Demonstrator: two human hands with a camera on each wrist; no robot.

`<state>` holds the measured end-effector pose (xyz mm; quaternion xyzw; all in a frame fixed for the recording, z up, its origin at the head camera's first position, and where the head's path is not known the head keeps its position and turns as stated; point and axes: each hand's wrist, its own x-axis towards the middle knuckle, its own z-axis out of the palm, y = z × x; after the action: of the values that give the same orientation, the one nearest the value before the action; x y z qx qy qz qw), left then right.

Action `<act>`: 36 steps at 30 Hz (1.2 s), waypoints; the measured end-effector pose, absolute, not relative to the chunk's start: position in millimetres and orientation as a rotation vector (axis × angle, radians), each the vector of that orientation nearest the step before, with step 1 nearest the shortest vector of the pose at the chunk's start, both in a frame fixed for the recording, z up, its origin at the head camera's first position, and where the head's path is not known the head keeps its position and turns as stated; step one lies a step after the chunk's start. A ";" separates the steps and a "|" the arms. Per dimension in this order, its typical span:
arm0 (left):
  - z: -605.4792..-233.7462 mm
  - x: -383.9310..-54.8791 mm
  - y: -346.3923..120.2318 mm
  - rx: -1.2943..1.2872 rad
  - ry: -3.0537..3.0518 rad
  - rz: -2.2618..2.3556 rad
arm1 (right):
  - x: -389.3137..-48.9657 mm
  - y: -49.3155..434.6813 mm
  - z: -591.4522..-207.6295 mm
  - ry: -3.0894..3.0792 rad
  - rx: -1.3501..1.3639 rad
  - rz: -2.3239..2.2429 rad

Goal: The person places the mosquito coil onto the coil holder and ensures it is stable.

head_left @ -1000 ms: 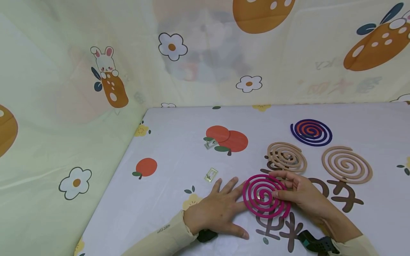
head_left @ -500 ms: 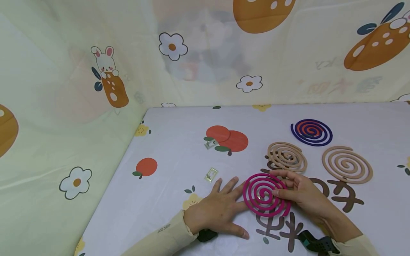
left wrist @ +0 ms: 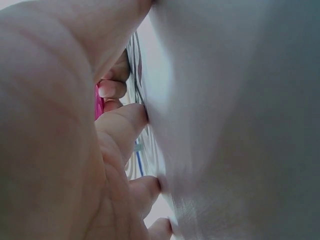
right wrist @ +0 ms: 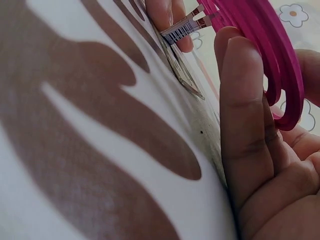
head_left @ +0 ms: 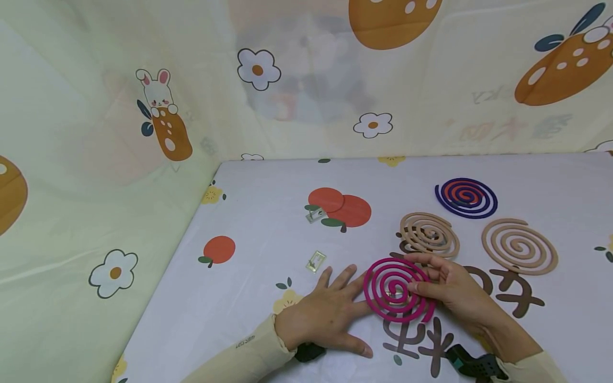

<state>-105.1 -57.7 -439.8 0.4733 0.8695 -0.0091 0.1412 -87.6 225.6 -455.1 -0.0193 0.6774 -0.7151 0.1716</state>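
Observation:
My right hand (head_left: 447,290) pinches the right side of a pink mosquito coil (head_left: 394,288). The thumb lies on top of the coil's rings and the index finger is at its far edge. In the right wrist view, a small metal coil stand (right wrist: 187,80) sits low on the cloth, and its upright tab (right wrist: 177,33), printed with a barcode, reaches toward the coil. My left hand (head_left: 325,316) lies palm down with fingers spread, fingertips on the cloth. Its index finger runs under the coil's left edge, close beside the stand.
Two loose coil stands (head_left: 316,261) lie left of centre, one on a printed fruit. Farther back at the right are a tan coil (head_left: 414,234), another tan coil (head_left: 498,258) and a blue-and-red coil (head_left: 493,205). A patterned curtain (head_left: 306,138) rises behind the table.
The pink coil has shifted very slightly away from me and tilted a little in my right hand. My left hand has stayed in place.

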 end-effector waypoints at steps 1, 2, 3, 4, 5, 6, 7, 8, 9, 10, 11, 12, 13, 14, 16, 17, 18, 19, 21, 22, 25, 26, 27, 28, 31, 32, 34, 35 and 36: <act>-439.8 -105.0 -57.6 1.366 2.509 -0.025 | -87.7 225.4 -455.2 1.925 -0.054 -2.029; -439.8 -104.8 -57.6 1.364 2.509 -0.024 | -87.9 225.1 -455.3 1.931 -0.047 -2.025; -440.1 -104.9 -57.4 1.363 2.509 -0.026 | -88.0 224.9 -455.3 1.936 -0.043 -2.021; -440.3 -104.9 -57.4 1.362 2.509 -0.028 | -88.2 224.7 -455.5 1.942 -0.038 -2.016; -440.6 -104.9 -57.3 1.360 2.509 -0.030 | -88.3 224.5 -455.5 1.949 -0.035 -2.011; -440.7 -105.0 -57.2 1.358 2.509 -0.031 | -88.4 224.3 -455.6 1.955 -0.028 -2.007; -440.7 -105.0 -57.1 1.356 2.508 -0.034 | -88.5 223.9 -455.6 1.962 -0.026 -2.002; -440.7 -105.0 -57.1 1.354 2.507 -0.034 | -88.6 223.8 -455.9 1.965 -0.022 -2.001; -440.7 -105.1 -56.9 1.352 2.506 -0.034 | -88.6 223.7 -456.1 1.967 -0.024 -2.001; -440.6 -105.1 -56.8 1.350 2.506 -0.035 | -88.6 223.6 -456.4 1.967 -0.025 -2.001; -440.5 -104.9 -56.8 1.349 2.505 -0.037 | -88.6 223.5 -456.6 1.968 -0.026 -2.001; -440.3 -104.8 -56.7 1.348 2.505 -0.039 | -88.6 223.5 -456.9 1.969 -0.027 -2.001; -440.3 -104.8 -56.6 1.348 2.505 -0.042 | -88.6 223.5 -457.0 1.969 -0.032 -2.001; -440.1 -104.6 -56.7 1.347 2.506 -0.038 | -88.7 223.5 -457.3 1.968 -0.035 -2.002; -439.9 -104.4 -56.7 1.348 2.508 -0.040 | -88.7 223.6 -457.4 1.966 -0.044 -2.005; -439.9 -104.4 -56.7 1.350 2.509 -0.042 | -88.6 223.6 -457.6 1.963 -0.050 -2.008; -439.9 -104.4 -56.8 1.351 2.510 -0.041 | -88.5 223.6 -457.8 1.958 -0.058 -2.013; -439.8 -104.4 -56.9 1.350 2.511 -0.041 | -88.4 223.4 -458.0 1.952 -0.068 -2.021; -440.1 -104.4 -57.0 1.353 2.514 -0.041 | -88.3 223.0 -458.1 1.943 -0.082 -2.031; -440.1 -104.4 -57.2 1.355 2.515 -0.039 | -88.4 222.8 -457.9 1.943 -0.082 -2.030; -440.3 -104.5 -57.4 1.357 2.517 -0.033 | -88.7 222.1 -456.6 1.949 -0.076 -2.016; -440.5 -104.5 -57.4 1.358 2.517 -0.030 | -88.9 221.9 -455.9 1.953 -0.067 -2.006; -440.7 -104.5 -57.4 1.359 2.517 -0.030 | -89.2 221.7 -455.3 1.959 -0.058 -1.996; -440.9 -104.6 -57.4 1.361 2.518 -0.030 | -89.3 221.8 -455.0 1.967 -0.054 -1.989; -441.3 -104.9 -57.1 1.360 2.519 -0.028 | -89.8 221.7 -454.3 1.978 -0.049 -1.978; -441.4 -105.0 -56.9 1.359 2.518 -0.027 | -89.9 221.6 -454.1 1.980 -0.045 -1.977; -441.2 -105.3 -56.5 1.354 2.515 -0.024 | -90.0 221.8 -453.6 1.984 -0.045 -1.974; -441.0 -105.3 -56.3 1.352 2.513 -0.025 | -90.0 221.9 -453.5 1.981 -0.046 -1.975; -440.9 -105.4 -56.1 1.348 2.511 -0.025 | -89.9 222.0 -453.4 1.976 -0.045 -1.978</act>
<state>-105.4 -56.1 -440.9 0.4678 0.8718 -0.0086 0.1451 -89.9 222.0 -453.4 -0.0158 0.6963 -0.6968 0.1717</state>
